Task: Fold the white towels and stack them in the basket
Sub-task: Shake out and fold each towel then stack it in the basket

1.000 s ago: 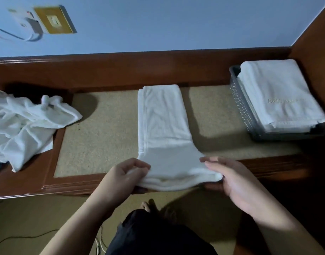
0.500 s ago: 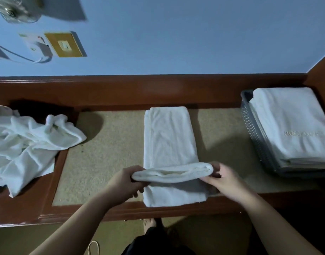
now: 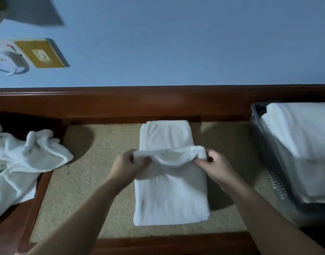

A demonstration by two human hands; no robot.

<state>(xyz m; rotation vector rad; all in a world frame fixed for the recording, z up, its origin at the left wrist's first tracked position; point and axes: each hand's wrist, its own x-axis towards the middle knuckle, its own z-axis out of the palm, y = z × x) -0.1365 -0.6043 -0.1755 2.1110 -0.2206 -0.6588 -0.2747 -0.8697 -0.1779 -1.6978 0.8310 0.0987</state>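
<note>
Two hands: the left hand (image 3: 129, 165) and the right hand (image 3: 216, 165) each pinch one corner of the near end of the white towel (image 3: 170, 192), fingers curled tight on the cloth.

What changed: a second ago this end hung over the front edge of the bench. Now it is lifted and carried halfway up the strip, toward the wall.

The fold: the lifted end makes a soft roll between the hands. It sags a little in the middle. Under it, the towel already lies doubled on the tan mat (image 3: 95, 181).

Far end: the top part of the towel lies flat and is not covered yet.

What it means: I think the long strip is being folded in half. The held end must go on to meet the far end, and then be pressed flat.

Basket (image 3: 264, 162): it sits at the right of the bench, well apart from the hands. A stack of folded towels (image 3: 303, 144) already fills it above the rim.

Pile (image 3: 23, 159): crumpled white towels lie at the left, not folded yet.

How far along: some towels are done, one is in hand, and more wait.
</note>
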